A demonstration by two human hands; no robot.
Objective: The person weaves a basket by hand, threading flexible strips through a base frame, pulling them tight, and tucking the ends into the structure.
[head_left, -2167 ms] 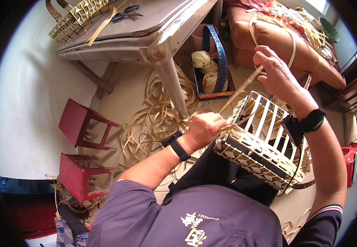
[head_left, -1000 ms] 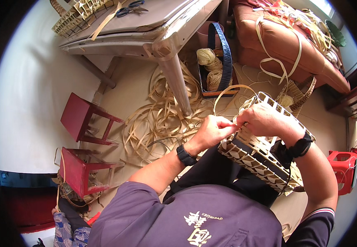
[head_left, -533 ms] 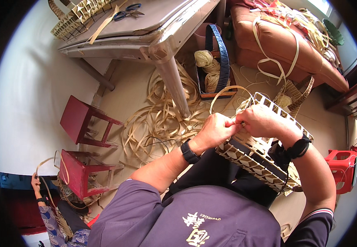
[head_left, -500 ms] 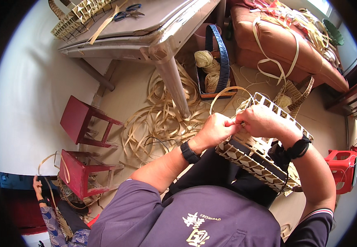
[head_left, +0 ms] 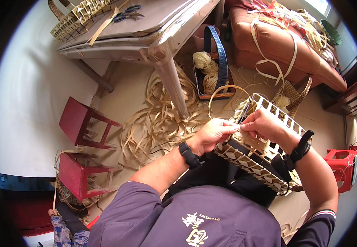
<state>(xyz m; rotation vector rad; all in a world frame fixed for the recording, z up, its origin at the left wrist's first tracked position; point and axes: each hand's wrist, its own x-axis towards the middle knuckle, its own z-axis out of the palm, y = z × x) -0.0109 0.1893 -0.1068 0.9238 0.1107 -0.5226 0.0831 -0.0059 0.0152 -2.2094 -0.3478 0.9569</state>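
On the person's lap, a half-woven basket lies tilted, its open slatted rim facing up. The left hand and right hand meet at that rim, both pinching a pale weaving strip looping above; loose strips litter the floor beside a table leg.

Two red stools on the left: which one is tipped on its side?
The lower stool, nearest the person's left elbow: its legs point sideways. The upper stool stands on its legs.
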